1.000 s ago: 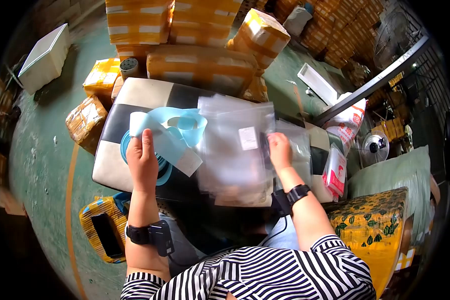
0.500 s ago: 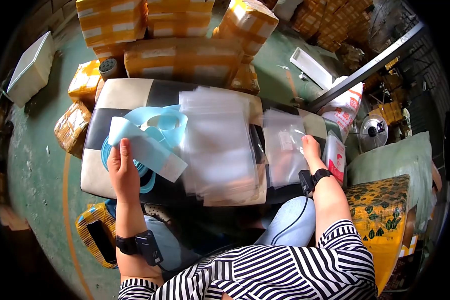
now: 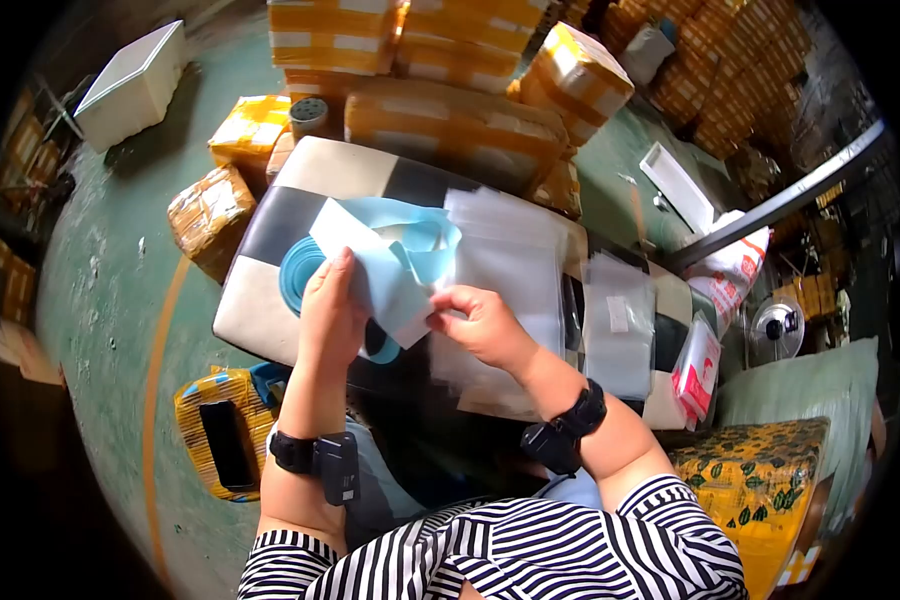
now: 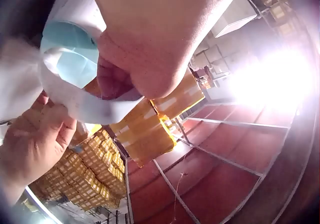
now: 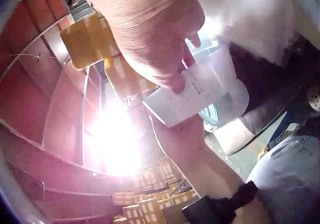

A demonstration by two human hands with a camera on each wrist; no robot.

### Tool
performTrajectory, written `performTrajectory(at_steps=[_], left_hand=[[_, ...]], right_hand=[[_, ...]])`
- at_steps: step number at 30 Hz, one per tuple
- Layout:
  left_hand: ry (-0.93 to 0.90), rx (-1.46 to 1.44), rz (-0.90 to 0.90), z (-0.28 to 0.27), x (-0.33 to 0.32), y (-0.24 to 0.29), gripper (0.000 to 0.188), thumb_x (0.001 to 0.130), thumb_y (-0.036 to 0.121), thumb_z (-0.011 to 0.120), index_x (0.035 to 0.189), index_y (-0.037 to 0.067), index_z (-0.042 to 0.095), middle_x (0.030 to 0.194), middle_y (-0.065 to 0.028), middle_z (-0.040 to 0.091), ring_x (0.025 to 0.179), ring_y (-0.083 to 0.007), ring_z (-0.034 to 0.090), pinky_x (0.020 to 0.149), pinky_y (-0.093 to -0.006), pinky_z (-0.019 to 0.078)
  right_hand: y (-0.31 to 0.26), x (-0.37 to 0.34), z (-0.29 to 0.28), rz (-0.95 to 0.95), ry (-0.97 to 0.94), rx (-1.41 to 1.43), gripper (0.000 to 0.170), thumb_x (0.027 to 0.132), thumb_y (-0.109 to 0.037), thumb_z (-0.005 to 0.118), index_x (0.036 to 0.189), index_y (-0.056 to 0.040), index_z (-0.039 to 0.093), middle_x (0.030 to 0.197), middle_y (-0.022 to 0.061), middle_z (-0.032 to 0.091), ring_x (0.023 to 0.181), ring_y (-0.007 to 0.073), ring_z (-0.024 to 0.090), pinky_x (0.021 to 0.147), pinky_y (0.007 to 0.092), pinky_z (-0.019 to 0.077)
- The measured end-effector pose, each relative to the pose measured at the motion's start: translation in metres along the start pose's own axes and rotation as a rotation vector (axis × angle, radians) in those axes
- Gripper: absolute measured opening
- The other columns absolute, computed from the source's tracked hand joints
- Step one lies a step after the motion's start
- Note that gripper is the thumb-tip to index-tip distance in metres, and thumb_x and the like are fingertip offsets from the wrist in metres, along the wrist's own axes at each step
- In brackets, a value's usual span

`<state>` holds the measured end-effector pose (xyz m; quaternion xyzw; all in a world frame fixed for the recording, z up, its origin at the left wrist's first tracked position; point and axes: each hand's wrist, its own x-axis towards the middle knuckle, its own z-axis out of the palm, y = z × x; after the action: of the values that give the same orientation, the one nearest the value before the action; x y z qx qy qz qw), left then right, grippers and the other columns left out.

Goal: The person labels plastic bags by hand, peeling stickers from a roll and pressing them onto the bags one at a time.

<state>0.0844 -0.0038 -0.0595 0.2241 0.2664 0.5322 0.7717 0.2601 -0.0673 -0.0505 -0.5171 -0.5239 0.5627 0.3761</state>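
My left hand [image 3: 332,310] holds a light blue label strip [image 3: 385,275], thumb on top; the strip loops up and over beyond the hand. Its roll [image 3: 298,275] lies at the left on a padded black-and-cream bench [image 3: 345,165]. With thumb and forefinger, my right hand [image 3: 485,325] pinches the strip's lower right end. In the right wrist view a whitish face of the strip [image 5: 192,91] shows faint print under those fingers. A stack of clear plastic bags [image 3: 505,235] lies just beyond my right hand. Further right is a smaller pile of bags [image 3: 625,350] with a white label on top.
Taped cartons [image 3: 450,130] stand behind the bench. At its right end lies a red-and-white plastic pack [image 3: 698,375]. A phone [image 3: 227,445] rests on a taped yellow parcel at the lower left. A slanting metal post [image 3: 780,195] rises at the right.
My right hand carried a labelled clear bag rightward onto the smaller pile and let go. It has since come back left and pinched the strip's end. My left hand has kept hold of the strip.
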Motion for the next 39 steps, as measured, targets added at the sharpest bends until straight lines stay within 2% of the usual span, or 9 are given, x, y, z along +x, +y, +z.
performTrajectory(at_steps=[3,7,11,26,30,31,32,34,39], left_hand=[[-0.236,0.061,-0.139,-0.007,-0.002,0.013,0.040,0.088,0.037,0.046,0.100,0.000,0.055,0.088,-0.0082,0.061,0.075,-0.0162,0.058,0.062,-0.0242,0.0447],[-0.178,0.450,-0.117,0.006,-0.011,0.003,0.036,0.086,0.035,0.051,0.088,0.000,0.060,0.077,-0.0044,0.060,0.068,-0.0108,0.055,0.059,-0.0225,0.0426],[-0.195,0.354,-0.150,-0.002,-0.008,-0.007,0.032,0.086,0.032,0.052,0.086,0.001,0.061,0.075,-0.0024,0.058,0.066,-0.0086,0.052,0.058,-0.0220,0.0413],[-0.100,0.182,-0.288,0.002,-0.005,-0.016,0.029,0.085,0.028,0.052,0.092,0.000,0.056,0.083,-0.0032,0.056,0.071,-0.0098,0.050,0.062,-0.0223,0.0390],[0.015,0.177,-0.166,-0.018,0.009,-0.022,0.034,0.086,0.029,0.052,0.100,-0.002,0.052,0.098,-0.0107,0.058,0.083,-0.0192,0.059,0.073,-0.0317,0.0476],[0.022,0.261,-0.084,-0.022,0.014,-0.021,0.033,0.087,0.029,0.050,0.100,-0.001,0.053,0.099,-0.0104,0.058,0.084,-0.0190,0.059,0.074,-0.0315,0.0475],[0.043,0.269,-0.076,-0.025,0.016,-0.019,0.032,0.088,0.029,0.048,0.100,-0.001,0.053,0.098,-0.0098,0.058,0.084,-0.0185,0.059,0.075,-0.0312,0.0473],[0.069,0.287,-0.043,-0.024,0.016,-0.009,0.030,0.090,0.028,0.045,0.099,0.001,0.054,0.094,-0.0076,0.060,0.084,-0.0162,0.059,0.075,-0.0300,0.0469],[0.081,0.305,-0.018,-0.025,0.016,-0.008,0.032,0.090,0.030,0.046,0.101,0.001,0.054,0.093,-0.0065,0.060,0.085,-0.0147,0.058,0.077,-0.0279,0.0457]], right_hand=[[-0.005,0.005,0.009,-0.155,0.206,0.103,0.021,0.081,0.002,0.054,0.101,-0.0023,0.052,0.089,0.0032,0.057,0.082,0.0085,0.054,0.078,0.0215,0.0424],[-0.027,0.002,0.021,-0.302,0.335,-0.136,0.034,0.078,0.005,0.054,0.109,-0.0054,0.046,0.079,0.0028,0.056,0.074,0.0105,0.056,0.070,0.0247,0.0455],[-0.038,-0.001,0.016,-0.515,0.268,-0.579,0.031,0.072,0.007,0.055,0.102,-0.0039,0.055,0.079,0.0071,0.056,0.071,0.0158,0.057,0.065,0.0259,0.0465],[-0.040,-0.010,0.013,-0.720,0.422,-0.867,0.020,0.064,0.003,0.065,0.081,-0.0061,0.059,0.080,0.0081,0.057,0.075,0.0246,0.055,0.064,0.0312,0.0456],[-0.060,-0.030,-0.001,-0.810,0.529,-0.713,0.018,0.067,0.005,0.063,0.081,-0.0060,0.057,0.085,0.0095,0.056,0.078,0.0240,0.055,0.068,0.0290,0.0450],[-0.058,-0.037,-0.015,-0.731,0.580,-0.523,0.022,0.069,0.009,0.059,0.086,-0.0046,0.056,0.088,0.0078,0.056,0.080,0.0213,0.055,0.073,0.0277,0.0449],[-0.060,-0.040,-0.024,-0.706,0.605,0.101,0.022,0.073,0.011,0.054,0.091,-0.0029,0.054,0.086,0.0058,0.056,0.081,0.0157,0.055,0.076,0.0260,0.0446],[-0.052,-0.042,-0.069,-0.654,0.863,-0.248,0.008,0.085,-0.001,0.050,0.091,-0.0030,0.054,0.080,0.0024,0.056,0.073,0.0092,0.052,0.070,0.0225,0.0428],[0.022,-0.023,-0.146,0.048,0.611,-0.182,0.007,0.083,-0.007,0.055,0.089,-0.0032,0.055,0.076,0.0015,0.057,0.065,0.0079,0.053,0.062,0.0225,0.0449]])
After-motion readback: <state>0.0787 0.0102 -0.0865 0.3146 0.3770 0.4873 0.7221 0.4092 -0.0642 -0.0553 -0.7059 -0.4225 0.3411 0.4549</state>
